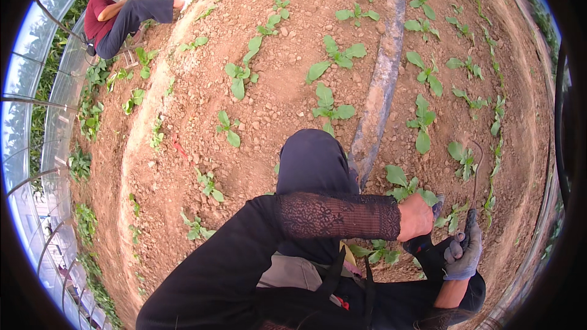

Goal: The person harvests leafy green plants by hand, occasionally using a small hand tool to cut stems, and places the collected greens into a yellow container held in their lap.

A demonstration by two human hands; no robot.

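Note:
My right hand [464, 254], in a grey work glove, grips the dark handle of a hand tool [477, 174]. The tool's thin, rusty metal shaft bends into a hook at its far end, beside a small leafy seedling [464, 159]. My left hand [416, 217] reaches across in front of me from a black lace sleeve [339, 215]. Bare skin shows at the wrist, but the fingers are turned away and mostly hidden. Just beyond it stands a green seedling [403, 183], its leaves partly covered by the hand. My dark-clothed knee [314, 160] rises in the middle.
Rows of leafy seedlings [339, 57] grow in dry, cloddy soil [284, 87]. A flat, soil-dusted drip tape or hose strip [387, 64] runs between rows. At upper left a person [114, 18] sits low beside the plastic greenhouse wall [59, 68]. Thin vines [497, 114] line the right.

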